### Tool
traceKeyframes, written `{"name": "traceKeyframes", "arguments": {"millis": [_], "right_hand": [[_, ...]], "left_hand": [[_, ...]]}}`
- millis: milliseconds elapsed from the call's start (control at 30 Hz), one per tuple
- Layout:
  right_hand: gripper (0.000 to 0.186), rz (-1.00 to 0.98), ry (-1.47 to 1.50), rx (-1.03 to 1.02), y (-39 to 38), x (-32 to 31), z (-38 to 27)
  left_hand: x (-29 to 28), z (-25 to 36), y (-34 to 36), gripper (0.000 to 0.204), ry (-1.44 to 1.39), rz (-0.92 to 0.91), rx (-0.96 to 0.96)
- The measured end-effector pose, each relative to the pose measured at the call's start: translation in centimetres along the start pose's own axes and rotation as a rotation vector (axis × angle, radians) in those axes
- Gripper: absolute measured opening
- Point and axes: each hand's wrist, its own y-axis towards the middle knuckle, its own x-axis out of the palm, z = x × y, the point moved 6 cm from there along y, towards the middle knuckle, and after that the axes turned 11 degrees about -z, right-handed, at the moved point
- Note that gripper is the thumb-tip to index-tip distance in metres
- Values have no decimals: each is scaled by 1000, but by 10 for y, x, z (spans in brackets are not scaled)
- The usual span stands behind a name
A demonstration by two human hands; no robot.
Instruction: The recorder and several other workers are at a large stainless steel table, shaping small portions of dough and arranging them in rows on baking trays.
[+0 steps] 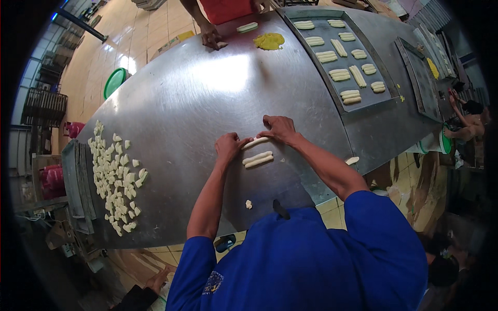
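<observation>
A thin strip of pale dough (pixel 254 143) lies on the metal tabletop between my hands. My left hand (pixel 227 147) is closed, its thumb and fingertips pinching the strip's left end. At the other end, my right hand (pixel 280 129) has its fingers curled, with thumb and fingertips on the dough. Just nearer to me, two dough strips (pixel 258 159) rest side by side, touching. A small dough scrap (pixel 249 205) sits close to my body.
Many cut dough pieces (pixel 116 181) are spread at the left. A tray (pixel 338 57) of grouped dough strips stands at the far right, near a yellow smear (pixel 269 41). Across the table, another person's hand (pixel 211 37) touches a small piece. One dough bit (pixel 352 160) lies by the right edge.
</observation>
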Motion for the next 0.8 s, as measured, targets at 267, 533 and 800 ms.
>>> {"name": "traceKeyframes", "arguments": {"millis": [267, 533, 800], "right_hand": [[68, -19, -4, 40, 4, 1, 0], [66, -104, -47, 7, 18, -2, -3], [62, -49, -25, -23, 11, -2, 4]], "left_hand": [[0, -3, -2, 71, 6, 5, -47], [-3, -5, 4, 68, -21, 2, -53], [-3, -11, -5, 68, -103, 60, -31]]}}
